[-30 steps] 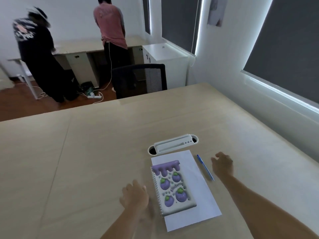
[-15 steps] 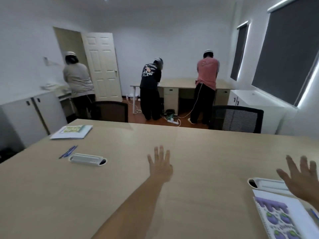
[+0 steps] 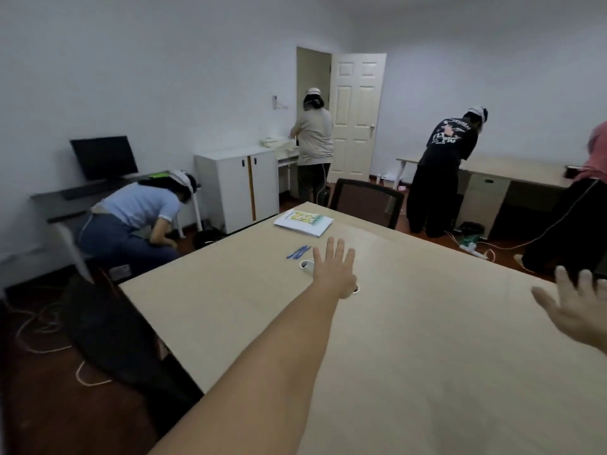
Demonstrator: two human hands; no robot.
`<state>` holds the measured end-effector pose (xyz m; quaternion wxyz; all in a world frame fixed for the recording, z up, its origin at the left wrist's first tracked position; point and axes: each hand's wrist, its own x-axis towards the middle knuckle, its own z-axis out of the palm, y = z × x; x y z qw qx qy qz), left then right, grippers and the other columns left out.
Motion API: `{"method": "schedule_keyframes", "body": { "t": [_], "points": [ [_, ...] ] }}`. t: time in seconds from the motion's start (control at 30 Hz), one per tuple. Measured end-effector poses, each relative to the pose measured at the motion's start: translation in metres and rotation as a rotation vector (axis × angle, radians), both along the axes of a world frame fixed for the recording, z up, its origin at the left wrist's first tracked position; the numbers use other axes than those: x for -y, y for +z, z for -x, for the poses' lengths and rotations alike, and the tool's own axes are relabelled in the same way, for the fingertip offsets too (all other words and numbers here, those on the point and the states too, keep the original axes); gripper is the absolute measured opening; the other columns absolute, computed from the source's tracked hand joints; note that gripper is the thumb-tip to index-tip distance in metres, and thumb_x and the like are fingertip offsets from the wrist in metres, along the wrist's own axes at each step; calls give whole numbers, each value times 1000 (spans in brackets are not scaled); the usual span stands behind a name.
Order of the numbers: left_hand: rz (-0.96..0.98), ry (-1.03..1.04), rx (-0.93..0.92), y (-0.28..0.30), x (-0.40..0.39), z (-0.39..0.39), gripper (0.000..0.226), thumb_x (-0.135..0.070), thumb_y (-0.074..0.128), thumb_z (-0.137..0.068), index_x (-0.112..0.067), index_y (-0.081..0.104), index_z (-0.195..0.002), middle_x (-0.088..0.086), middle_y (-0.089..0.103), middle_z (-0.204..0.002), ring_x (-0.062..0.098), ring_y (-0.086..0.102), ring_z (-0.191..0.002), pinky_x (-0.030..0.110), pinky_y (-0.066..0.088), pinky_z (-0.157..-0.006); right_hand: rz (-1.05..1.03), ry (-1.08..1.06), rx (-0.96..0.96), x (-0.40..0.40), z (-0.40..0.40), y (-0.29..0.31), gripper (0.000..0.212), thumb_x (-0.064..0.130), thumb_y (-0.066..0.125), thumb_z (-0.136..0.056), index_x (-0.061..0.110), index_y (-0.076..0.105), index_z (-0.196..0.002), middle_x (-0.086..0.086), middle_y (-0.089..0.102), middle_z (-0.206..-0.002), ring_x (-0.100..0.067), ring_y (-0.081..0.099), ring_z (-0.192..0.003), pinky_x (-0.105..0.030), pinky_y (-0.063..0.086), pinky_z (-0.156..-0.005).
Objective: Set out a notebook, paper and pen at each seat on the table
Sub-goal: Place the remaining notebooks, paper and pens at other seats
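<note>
Where it meets the frame edge, right hand (image 3: 581, 310) cropped, both hands' fingers spread.

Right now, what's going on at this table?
A person is stretching both arms out over the wooden table, and neither hand holds anything. The left hand is open with fingers spread, reaching toward the blue pens and, beyond them, the notebook on paper at the far corner. The right hand is open too, at the frame's right edge. Other people are busy at desks behind.
</note>
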<state>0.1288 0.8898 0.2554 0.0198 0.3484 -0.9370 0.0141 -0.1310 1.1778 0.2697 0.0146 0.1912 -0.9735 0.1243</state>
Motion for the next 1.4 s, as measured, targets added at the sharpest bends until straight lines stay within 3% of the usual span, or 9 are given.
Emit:
{"method": "schedule_keyframes", "body": {
  "t": [0.1,0.33,0.63,0.93,1.1,1.2,1.23,1.3,1.4],
  "points": [
    [1,64,-7,8,34,-46,61,-26,30,-98,-20,5,-153,7,-12,-162,30,-19,-147,59,-5,-115,-19,140,49,61,-44,4,75,63,25,-90,29,1,-152,-3,-10,-161,-25,-10,-148,-55,2,-116],
    [-103,128,28,0,142,-137,60,-32,27,-100,-22,2,-153,9,-13,-162,33,-18,-147,61,-6,-114,-12,269,11,201,-134,28,72,62,22,-91,29,1,-152,-4,-10,-161,-25,-12,-148,-56,0,-116],
    [-102,60,36,13,285,-223,60,-30,27,-100,-21,2,-153,8,-10,-162,31,-16,-148,61,-3,-115,-58,191,58,315,-232,5,73,63,19,-91,27,0,-152,-6,-10,-161,-28,-9,-148,-56,6,-116],
    [-141,31,39,-7,351,-270,59,-31,27,-99,-22,5,-153,8,-8,-162,31,-14,-148,61,-4,-115,-63,147,101,385,-268,-1,78,66,21,-87,27,5,-152,-5,-7,-161,-27,-7,-148,-57,6,-117],
    [-151,34,72,-16,383,-283,58,-30,26,-99,-22,6,-153,8,-7,-162,30,-13,-149,61,-4,-114,-38,132,98,415,-274,-14,108,85,5,-65,20,14,-152,-15,5,-160,-36,5,-146,-53,8,-118],
    [-153,7,39,-8,426,-295,58,-31,25,-99,-21,6,-153,8,-8,-162,30,-14,-149,61,-4,-115,11,61,126,450,-226,-29,129,96,4,-44,23,18,-150,-16,11,-158,-39,12,-144,-54,13,-118],
    [-130,-34,20,-11,470,-307,58,-31,25,-99,-21,5,-153,8,-8,-162,30,-14,-149,61,-4,-115,31,43,143,482,-232,-38,134,100,2,-40,25,18,-150,-15,12,-158,-39,12,-144,-55,14,-118],
    [-124,-48,16,-14,479,-315,58,-30,25,-99,-21,6,-153,8,-8,-162,29,-14,-149,62,-5,-115,39,13,120,487,-236,-43,142,102,-2,-36,20,19,-150,-17,13,-157,-39,12,-144,-55,13,-118],
    [-93,-123,91,-32,537,-344,57,-30,25,-99,-21,7,-153,7,-8,-162,29,-15,-149,62,-6,-115,-27,-4,121,528,-330,-52,149,97,-15,-29,17,19,-150,-20,14,-157,-38,11,-145,-51,11,-118]
  ]
}}
